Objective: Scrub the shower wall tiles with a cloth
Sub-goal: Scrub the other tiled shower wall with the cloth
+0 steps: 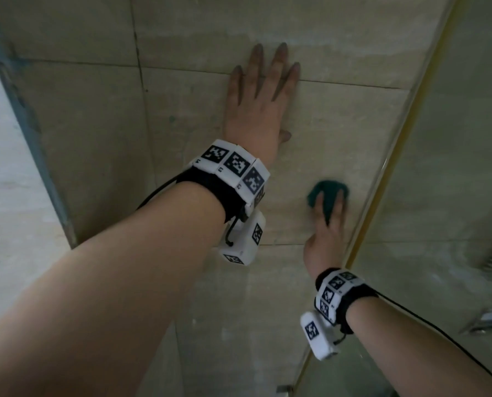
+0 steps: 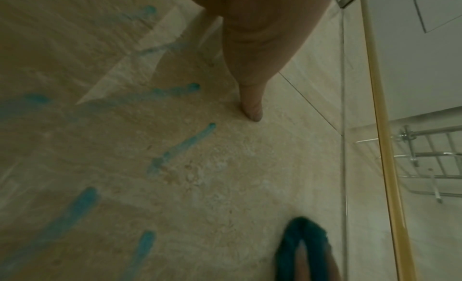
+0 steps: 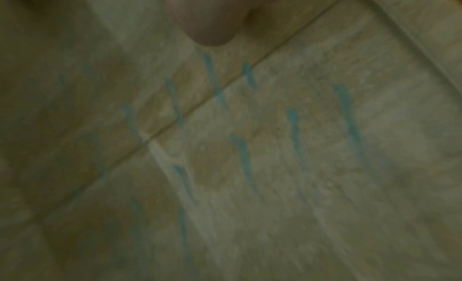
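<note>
Beige shower wall tiles point(image 1: 199, 110) fill the head view. My left hand point(image 1: 267, 81) lies flat on the wall with its fingers spread and straight; its thumb point(image 2: 252, 107) shows in the left wrist view. Lower right, my right hand point(image 1: 329, 222) presses a dark green cloth point(image 1: 326, 187) against the tile with extended fingers, close to the glass edge. The same cloth point(image 2: 292, 243) appears blurred at the bottom of the left wrist view. Blue cleaner streaks point(image 2: 185, 145) run down the tile, and more blue streaks point(image 3: 295, 131) show in the blurred right wrist view, where the cloth is hidden.
A glass shower panel with a yellowish edge strip point(image 1: 382, 196) borders the tiles on the right. Behind it hang a metal wire rack point(image 2: 437, 166) and a chrome fitting point(image 1: 488, 319). A grey vertical strip point(image 1: 30, 124) marks the wall's left edge.
</note>
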